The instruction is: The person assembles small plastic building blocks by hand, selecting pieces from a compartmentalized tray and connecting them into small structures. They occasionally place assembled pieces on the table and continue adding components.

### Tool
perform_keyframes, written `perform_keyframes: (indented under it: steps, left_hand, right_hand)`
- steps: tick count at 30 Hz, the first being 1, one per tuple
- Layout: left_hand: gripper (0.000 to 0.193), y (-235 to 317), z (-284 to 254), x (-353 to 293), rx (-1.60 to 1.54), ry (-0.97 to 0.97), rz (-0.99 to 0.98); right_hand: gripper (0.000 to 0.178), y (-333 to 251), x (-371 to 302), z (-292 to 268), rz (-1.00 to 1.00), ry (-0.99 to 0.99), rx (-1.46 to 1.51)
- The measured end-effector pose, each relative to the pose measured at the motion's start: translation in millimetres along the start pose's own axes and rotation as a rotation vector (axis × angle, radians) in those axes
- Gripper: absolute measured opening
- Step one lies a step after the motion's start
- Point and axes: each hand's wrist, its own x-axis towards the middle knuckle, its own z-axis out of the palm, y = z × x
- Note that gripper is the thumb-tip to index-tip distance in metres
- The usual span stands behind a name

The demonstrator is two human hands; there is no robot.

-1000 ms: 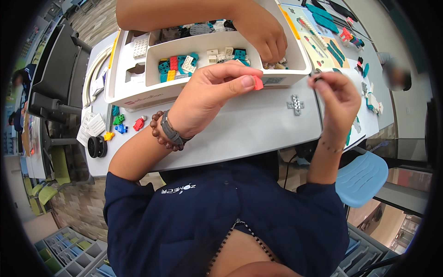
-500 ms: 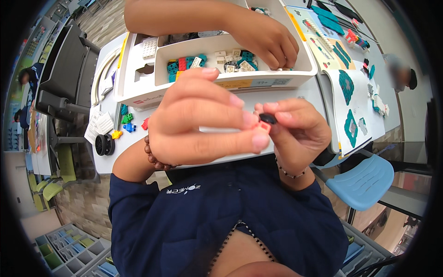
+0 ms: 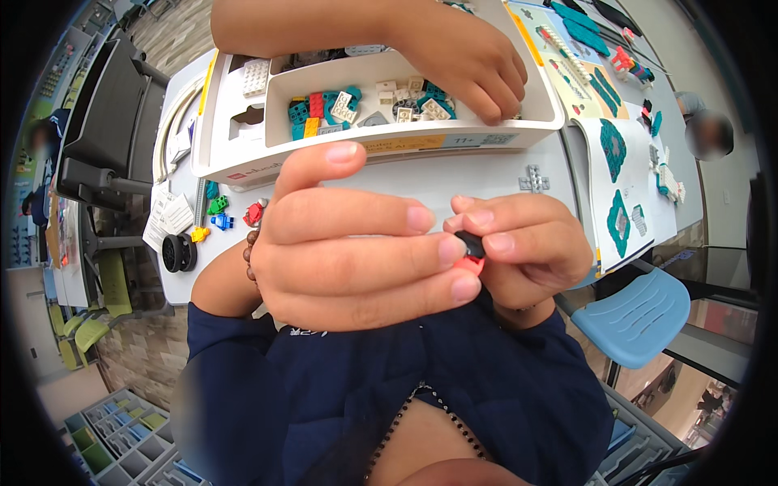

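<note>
My two hands meet in front of my chest, above the table's near edge. Between the fingertips of my left hand [image 3: 356,251] is a small red building piece [image 3: 473,265], mostly covered by the fingers. My right hand [image 3: 531,247] pinches a small black piece [image 3: 469,244] against it between thumb and forefinger. Whether the two pieces are joined, I cannot tell. Beyond my hands stands a white sorting tray [image 3: 340,144] of teal, white, red and yellow bricks [image 3: 324,109]. Another person's hand [image 3: 470,69] reaches into its right end.
Left of the tray lie small coloured figures [image 3: 220,220], black wheels [image 3: 179,253] and white paper [image 3: 170,217]. A grey cross-shaped piece [image 3: 534,179] lies right of centre. An open instruction booklet [image 3: 600,162] and built parts cover the right side. A blue chair [image 3: 636,316] stands at the lower right.
My hands have moved slightly lower, and the black piece has turned and sits lower against the red one. The grey cross-shaped piece has come into view. The other person's hand stays in the tray.
</note>
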Motion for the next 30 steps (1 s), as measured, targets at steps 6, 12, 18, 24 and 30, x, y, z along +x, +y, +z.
perform_keyframes:
  steps: [6,12,18,24,30]
  left_hand:
    - [0.014,-0.6,1.4,-1.7,0.007,0.011,-0.009]
    - [0.012,4.5,6.6,-2.6,-0.039,0.057,-0.051]
    - [0.017,9.7,-3.0,1.0,-0.075,-0.081,-0.057]
    - [0.021,12.8,-0.9,0.5,-0.114,-0.08,-0.061]
    - [0.025,16.1,-0.8,0.7,-0.208,-0.069,-0.1]
  right_hand:
    - [0.023,-1.9,3.3,0.7,-0.037,-0.04,-0.131]
    - [0.021,-2.1,4.8,6.6,-0.075,-0.004,-0.124]
    - [0.019,-3.2,6.0,6.3,-0.104,-0.025,-0.12]
    - [0.019,3.2,5.1,4.2,-0.11,-0.056,-0.049]
    - [0.022,6.0,10.1,0.0,-0.009,-0.154,0.257]
